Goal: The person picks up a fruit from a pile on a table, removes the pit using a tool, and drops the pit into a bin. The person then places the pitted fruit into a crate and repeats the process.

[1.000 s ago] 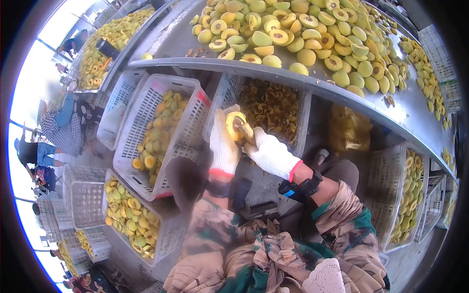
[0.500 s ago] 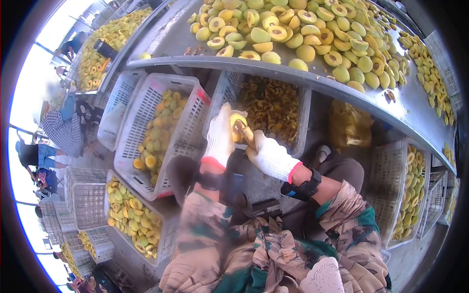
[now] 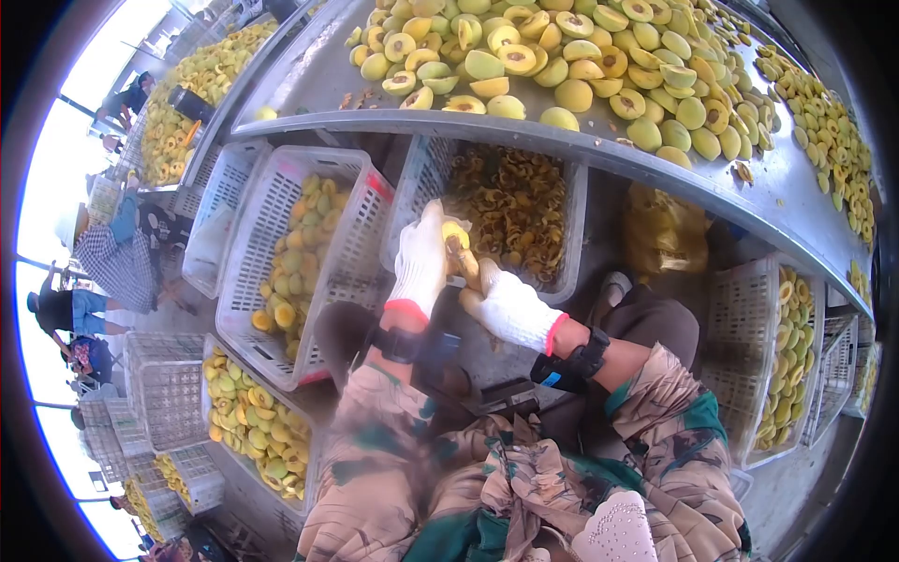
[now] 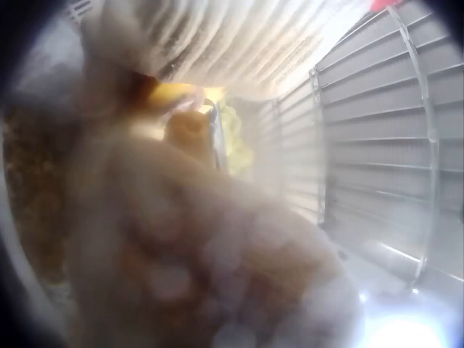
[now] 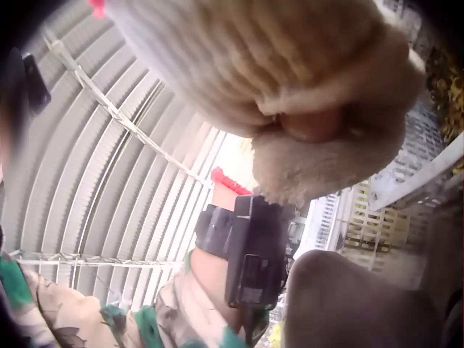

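Note:
In the head view my left hand [image 3: 419, 258], in a white knit glove, holds a yellow peach half [image 3: 456, 230] between thumb and fingers. My gloved right hand [image 3: 513, 307] sits just below and right of it, its brown-stained fingertips right at the fruit. The right wrist view shows those fingers curled round a smooth brown rounded handle [image 5: 312, 126]; its working end is hidden. Beneath both hands is a crate [image 3: 578, 225] of brown, curled fruit scraps. In the left wrist view, blurred glove fingers cover most of the yellow fruit [image 4: 168, 93].
A metal table [image 3: 309, 94] heaped with halved peaches [image 3: 562, 56] runs along the far side. White crates of peaches [image 3: 304, 253] stand at left, with another crate [image 3: 735, 365] at right. A yellow sack [image 3: 660, 234] lies under the table. Several people are at far left.
My left hand has turned the peach half, so its cut face with the brown hollow shows less. Both hands stay close together, and the head view has shifted slightly.

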`<state>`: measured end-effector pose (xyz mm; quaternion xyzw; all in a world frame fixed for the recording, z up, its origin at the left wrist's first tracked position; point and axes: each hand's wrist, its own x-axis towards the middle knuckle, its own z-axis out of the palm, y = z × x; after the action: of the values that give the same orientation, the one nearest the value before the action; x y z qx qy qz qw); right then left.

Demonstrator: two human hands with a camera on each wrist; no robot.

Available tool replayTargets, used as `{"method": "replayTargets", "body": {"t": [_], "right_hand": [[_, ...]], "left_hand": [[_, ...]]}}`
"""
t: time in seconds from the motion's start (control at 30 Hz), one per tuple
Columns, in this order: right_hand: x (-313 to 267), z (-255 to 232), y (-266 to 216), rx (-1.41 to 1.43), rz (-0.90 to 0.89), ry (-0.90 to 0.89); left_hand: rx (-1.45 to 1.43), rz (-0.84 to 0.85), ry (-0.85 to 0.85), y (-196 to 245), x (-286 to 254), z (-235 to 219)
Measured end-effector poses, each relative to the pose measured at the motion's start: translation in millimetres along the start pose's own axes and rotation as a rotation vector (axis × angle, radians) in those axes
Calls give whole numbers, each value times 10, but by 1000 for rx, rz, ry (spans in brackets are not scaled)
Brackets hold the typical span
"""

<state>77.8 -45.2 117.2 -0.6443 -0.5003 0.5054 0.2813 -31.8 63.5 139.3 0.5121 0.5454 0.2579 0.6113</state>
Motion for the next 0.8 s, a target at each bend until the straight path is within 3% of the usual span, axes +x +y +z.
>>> {"method": "replayTargets", "body": {"t": [0.07,0.17,0.2,0.3,0.37,0.47,0.53,0.57,0.63,0.7,0.8], "right_hand": [[-23,-38,27,-43,-16,9],[-33,-133,8,19,-134,-51],[-56,-183,-45,175,-42,-117],[-82,-206,-208,338,74,-151],[-71,-157,-251,364,49,-157],[-86,-69,-276,445,45,-167],[-76,-41,-217,190,9,-66],[-4,-20,-213,57,-42,-28],[135,85,49,-33,-164,61],[80,29,-118,208,28,-44],[-47,-67,-442,261,109,-104]], "left_hand": [[0,2,-91,-39,67,-75],[-122,-197,-330,5,119,-236],[-109,-193,-361,5,161,-292],[-292,61,-146,-46,9,-211],[-280,236,54,-163,-77,-104],[-340,180,234,-179,-156,8],[-386,160,321,-131,-125,56],[-417,244,315,-141,-66,68],[-450,194,304,-151,-122,86],[-340,292,342,-167,-92,80],[-334,248,369,-142,-63,87]]}}
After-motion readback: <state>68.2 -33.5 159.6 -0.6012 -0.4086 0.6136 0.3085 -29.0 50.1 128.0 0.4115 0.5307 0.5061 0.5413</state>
